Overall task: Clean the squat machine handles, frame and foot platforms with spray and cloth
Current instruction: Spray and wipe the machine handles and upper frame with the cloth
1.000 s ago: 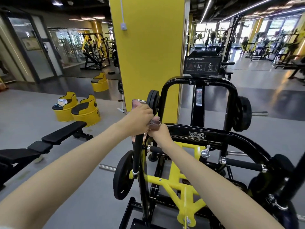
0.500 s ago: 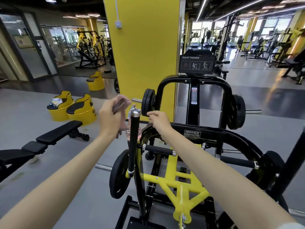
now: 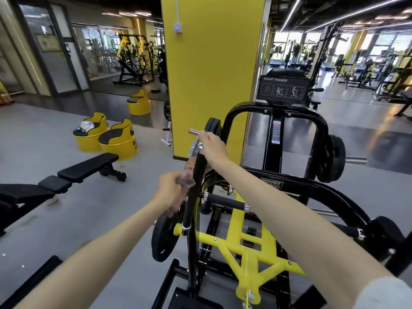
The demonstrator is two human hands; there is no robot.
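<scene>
At the near left side of the squat machine (image 3: 249, 253), a long, round, matte-black handle (image 3: 193, 197) is standing slightly tilted, capped in chrome. The left hand (image 3: 169, 189) is gripping a soft, bunched mauve cloth (image 3: 185, 178) and pressing it against the handle's middle, while the right hand (image 3: 211, 146) is curling round the handle's top, above the cloth. Beyond, one black padded bench (image 3: 87, 167) and three yellow drum seats (image 3: 118, 143) are sitting on the smooth grey floor.

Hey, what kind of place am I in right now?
Most likely a commercial gym: the squat machine with its Squat Trainer placard, a padded bench, and more machines behind.
</scene>
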